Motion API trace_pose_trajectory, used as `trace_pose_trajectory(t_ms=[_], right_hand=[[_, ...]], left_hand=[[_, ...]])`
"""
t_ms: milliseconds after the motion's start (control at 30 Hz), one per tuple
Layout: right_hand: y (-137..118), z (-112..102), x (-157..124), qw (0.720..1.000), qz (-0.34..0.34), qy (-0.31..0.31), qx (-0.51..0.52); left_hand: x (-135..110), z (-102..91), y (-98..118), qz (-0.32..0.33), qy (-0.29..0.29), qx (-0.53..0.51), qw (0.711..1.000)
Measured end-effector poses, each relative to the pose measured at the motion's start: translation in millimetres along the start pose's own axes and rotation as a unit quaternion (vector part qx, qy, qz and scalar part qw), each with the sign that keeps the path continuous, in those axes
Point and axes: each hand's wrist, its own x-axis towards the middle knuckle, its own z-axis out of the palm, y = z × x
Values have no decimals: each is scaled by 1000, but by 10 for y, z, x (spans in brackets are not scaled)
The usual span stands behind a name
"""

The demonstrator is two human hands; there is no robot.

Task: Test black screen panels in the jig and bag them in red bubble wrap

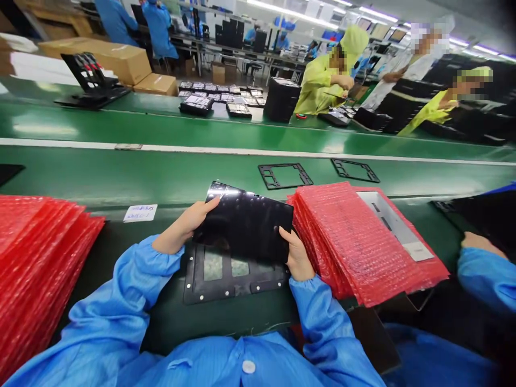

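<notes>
Long-sleeved and loose in cut, a bright-blue cloth smock [217,360] shows faint fine lines in its weave and a round white button [249,367] at the front. Its wrinkled blue left sleeve [124,293] and matching right sleeve [324,320] narrow to gathered, snug-fitting cuffs [171,257], leaving the left hand [187,224] and right hand [297,252] bare.

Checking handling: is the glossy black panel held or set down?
Held: the left hand grips the glossy black panel at one end, the right hand at the other.
</notes>
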Motion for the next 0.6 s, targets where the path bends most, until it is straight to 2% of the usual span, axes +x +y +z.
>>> trace_pose_trajectory(t_ms=[300, 600], right_hand=[[30, -58, -42, 1000, 8, 7, -8], [49, -85, -52, 1000, 6, 6, 2]], left_hand=[[-19, 33, -4, -10, -26, -33, 999], [-2, 42, -23, -12, -18, -18, 1000]])
